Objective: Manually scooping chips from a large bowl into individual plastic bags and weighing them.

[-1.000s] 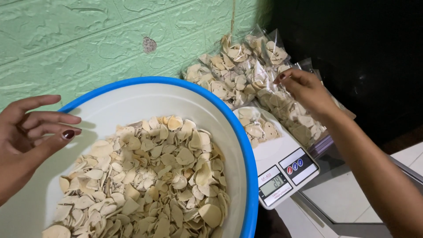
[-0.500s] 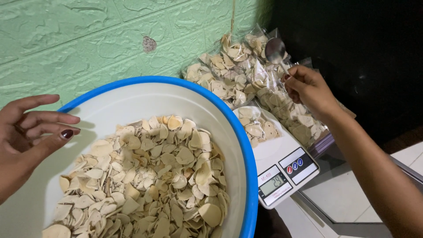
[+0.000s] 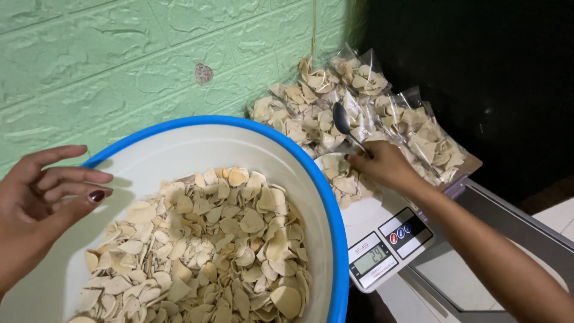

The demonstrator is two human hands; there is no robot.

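Metal spoon point(image 3: 341, 118) — in right hand point(image 3: 382, 165) grip, bowl up

The left hand point(image 3: 42, 200) enters from nine o'clock, held palm-inward with the wrist low at eight o'clock. Its fingers point(image 3: 72, 177) are loosely spread and slightly curled, pointing toward three o'clock; the thumb lies beneath them, its dark-painted nail showing, and nothing is gripped. The right forearm runs in from five o'clock, stretched diagonally toward eleven o'clock. The right hand point(image 3: 382, 166) is seen back-up, knuckles toward the camera, its fingers pinched closed on a thin metal spoon handle that rises toward eleven o'clock.
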